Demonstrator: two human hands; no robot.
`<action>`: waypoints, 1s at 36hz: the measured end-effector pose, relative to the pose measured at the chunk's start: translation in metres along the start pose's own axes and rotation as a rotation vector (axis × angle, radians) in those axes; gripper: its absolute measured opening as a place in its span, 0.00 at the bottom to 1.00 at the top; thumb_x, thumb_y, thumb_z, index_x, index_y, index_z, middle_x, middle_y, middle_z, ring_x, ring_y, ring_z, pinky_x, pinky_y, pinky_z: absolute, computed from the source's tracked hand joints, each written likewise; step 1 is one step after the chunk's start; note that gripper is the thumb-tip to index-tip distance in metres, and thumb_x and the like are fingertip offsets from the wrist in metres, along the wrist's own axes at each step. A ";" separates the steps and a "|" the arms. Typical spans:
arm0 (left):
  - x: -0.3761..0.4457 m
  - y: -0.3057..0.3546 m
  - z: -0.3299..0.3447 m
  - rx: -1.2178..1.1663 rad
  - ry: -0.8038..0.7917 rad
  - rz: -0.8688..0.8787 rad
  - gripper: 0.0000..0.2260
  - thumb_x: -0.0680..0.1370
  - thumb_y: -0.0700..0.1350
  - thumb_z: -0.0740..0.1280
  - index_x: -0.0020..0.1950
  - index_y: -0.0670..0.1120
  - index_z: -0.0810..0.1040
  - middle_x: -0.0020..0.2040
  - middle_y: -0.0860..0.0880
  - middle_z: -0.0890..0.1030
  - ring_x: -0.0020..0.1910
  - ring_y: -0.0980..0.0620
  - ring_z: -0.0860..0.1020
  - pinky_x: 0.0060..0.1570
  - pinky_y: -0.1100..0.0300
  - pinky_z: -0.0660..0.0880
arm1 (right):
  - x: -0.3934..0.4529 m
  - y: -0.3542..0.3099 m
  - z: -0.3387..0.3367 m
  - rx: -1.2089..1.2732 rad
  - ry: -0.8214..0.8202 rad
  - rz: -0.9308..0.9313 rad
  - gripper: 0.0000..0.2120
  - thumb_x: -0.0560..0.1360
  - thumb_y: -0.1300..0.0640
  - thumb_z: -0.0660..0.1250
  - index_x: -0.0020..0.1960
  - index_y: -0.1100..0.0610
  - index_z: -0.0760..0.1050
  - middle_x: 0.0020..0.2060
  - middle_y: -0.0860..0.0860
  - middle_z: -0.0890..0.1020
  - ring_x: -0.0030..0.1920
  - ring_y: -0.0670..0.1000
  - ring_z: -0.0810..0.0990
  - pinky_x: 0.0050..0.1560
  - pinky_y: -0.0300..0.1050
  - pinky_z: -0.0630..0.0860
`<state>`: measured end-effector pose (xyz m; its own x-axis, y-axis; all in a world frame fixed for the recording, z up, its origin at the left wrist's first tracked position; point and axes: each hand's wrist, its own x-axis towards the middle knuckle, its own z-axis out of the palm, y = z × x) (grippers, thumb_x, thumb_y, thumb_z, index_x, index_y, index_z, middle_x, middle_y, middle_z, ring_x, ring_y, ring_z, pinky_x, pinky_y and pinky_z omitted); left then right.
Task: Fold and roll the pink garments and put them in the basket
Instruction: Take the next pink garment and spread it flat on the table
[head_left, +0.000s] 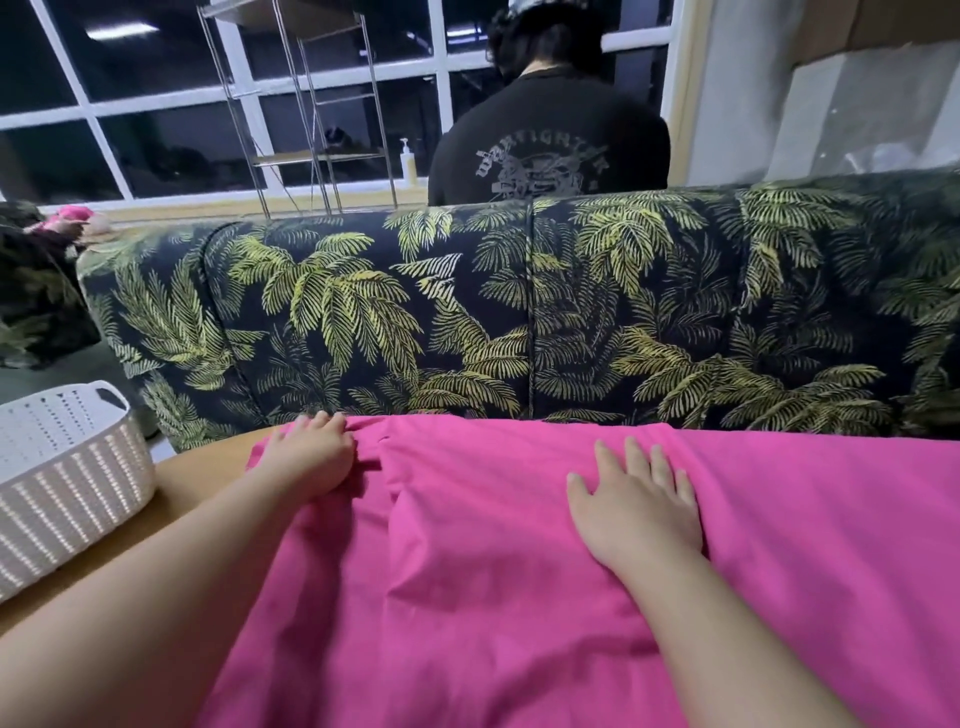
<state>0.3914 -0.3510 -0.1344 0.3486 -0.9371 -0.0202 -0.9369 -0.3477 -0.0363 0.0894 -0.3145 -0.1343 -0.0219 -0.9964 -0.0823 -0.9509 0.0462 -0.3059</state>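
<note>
A dark sofa printed with yellow-green palm leaves fills the middle of the view, its back turned to a paned window where another person in a black shirt stands facing away. In front of the sofa, a bright pink cotton garment lies spread over a tan wooden counter, covering most of it; its long axis seems to run left to right, and it runs out of view on the right and at the bottom, so which end is the top cannot be told. A white perforated plastic basket stands at the left edge of the counter, just beside the garment and apart from it. The right hand lies flat on the cloth near its far edge, fingers straight and spread apart. The left hand rests on the garment's far left corner, fingers curled onto a bunch of cloth, likely pinching it. This looks like the smoothing stage before the first fold. The next move probably calls for lifting one edge and laying it evenly across, wrinkles near the left hand flattened first.
</note>
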 end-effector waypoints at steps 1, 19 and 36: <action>-0.004 0.011 -0.004 0.008 0.032 0.036 0.18 0.82 0.49 0.50 0.69 0.45 0.68 0.72 0.46 0.67 0.72 0.46 0.62 0.70 0.46 0.57 | 0.000 -0.002 0.000 0.002 0.000 0.000 0.30 0.80 0.40 0.47 0.79 0.50 0.47 0.79 0.52 0.46 0.78 0.54 0.42 0.76 0.53 0.40; -0.020 0.080 0.005 0.001 -0.056 0.331 0.27 0.83 0.58 0.49 0.79 0.54 0.46 0.80 0.49 0.46 0.78 0.44 0.46 0.73 0.44 0.48 | -0.007 -0.021 0.006 -0.059 -0.073 -0.271 0.29 0.80 0.39 0.49 0.78 0.46 0.49 0.78 0.48 0.48 0.78 0.50 0.44 0.76 0.55 0.41; -0.017 -0.012 0.013 -0.080 0.013 0.104 0.31 0.80 0.64 0.49 0.78 0.47 0.55 0.79 0.49 0.52 0.78 0.50 0.50 0.73 0.45 0.50 | 0.007 0.019 -0.004 -0.091 -0.040 -0.019 0.31 0.78 0.33 0.45 0.78 0.42 0.46 0.78 0.47 0.45 0.78 0.52 0.41 0.75 0.54 0.40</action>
<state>0.3969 -0.3304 -0.1462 0.2492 -0.9684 -0.0069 -0.9674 -0.2493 0.0454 0.0695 -0.3205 -0.1366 0.0071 -0.9933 -0.1155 -0.9751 0.0187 -0.2209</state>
